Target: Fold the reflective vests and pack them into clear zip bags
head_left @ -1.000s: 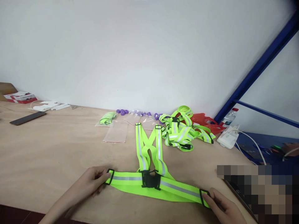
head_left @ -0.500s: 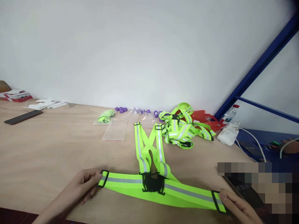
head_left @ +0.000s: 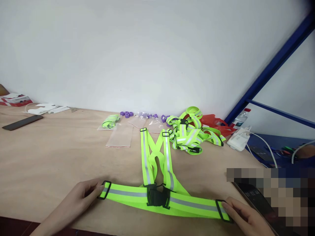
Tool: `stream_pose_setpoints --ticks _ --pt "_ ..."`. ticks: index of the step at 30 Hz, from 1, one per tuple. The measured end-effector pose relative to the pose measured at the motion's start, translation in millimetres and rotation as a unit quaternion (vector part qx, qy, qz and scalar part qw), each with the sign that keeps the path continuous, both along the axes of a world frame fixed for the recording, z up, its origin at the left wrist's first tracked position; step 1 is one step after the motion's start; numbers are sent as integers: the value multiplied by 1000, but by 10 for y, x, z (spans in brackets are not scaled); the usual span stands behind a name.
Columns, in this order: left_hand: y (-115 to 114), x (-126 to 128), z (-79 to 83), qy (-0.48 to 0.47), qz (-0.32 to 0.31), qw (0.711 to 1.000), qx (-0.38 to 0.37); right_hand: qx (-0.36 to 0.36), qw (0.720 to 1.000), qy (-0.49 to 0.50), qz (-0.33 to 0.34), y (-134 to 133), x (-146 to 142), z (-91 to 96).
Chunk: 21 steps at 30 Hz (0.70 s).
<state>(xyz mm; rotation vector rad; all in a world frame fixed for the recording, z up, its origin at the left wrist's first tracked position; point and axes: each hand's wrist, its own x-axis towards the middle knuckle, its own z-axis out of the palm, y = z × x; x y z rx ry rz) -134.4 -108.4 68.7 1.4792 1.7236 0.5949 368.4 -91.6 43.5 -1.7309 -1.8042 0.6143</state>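
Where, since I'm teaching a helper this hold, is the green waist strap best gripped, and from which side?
The waist strap is probably best pinched at its ends, by the black slide buckles, each hand coming from its own outer side. It stretches sideways with a rectangular frame at each end, where the left hand and right hand hold it, leaving the centre clasp untouched.

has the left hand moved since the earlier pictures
Yes: the left hand has moved a little to the left, judged against the flat clear bag lying beyond it.
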Motion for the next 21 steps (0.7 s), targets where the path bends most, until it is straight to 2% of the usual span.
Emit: stream_pose_setpoints --ticks 6,9,12,18,21 --pt "-134 47 -69 120 -52 991 38 -35 995 -91 32 -65 -26 -67" --pt "-192 66 -90 193 -84 977 24 -55 989 -137 11 -103 13 -165" --pt "-215 100 -116 255 -90 962 33 -68 982 -176 -10 -129 20 -245" --pt "-210 200 -134 350 -112 930 30 -86 970 -225 -44 -164 -76 -243" --pt "-203 211 -194 370 -128 916 89 -48 961 -269 -48 -197 -193 -236"
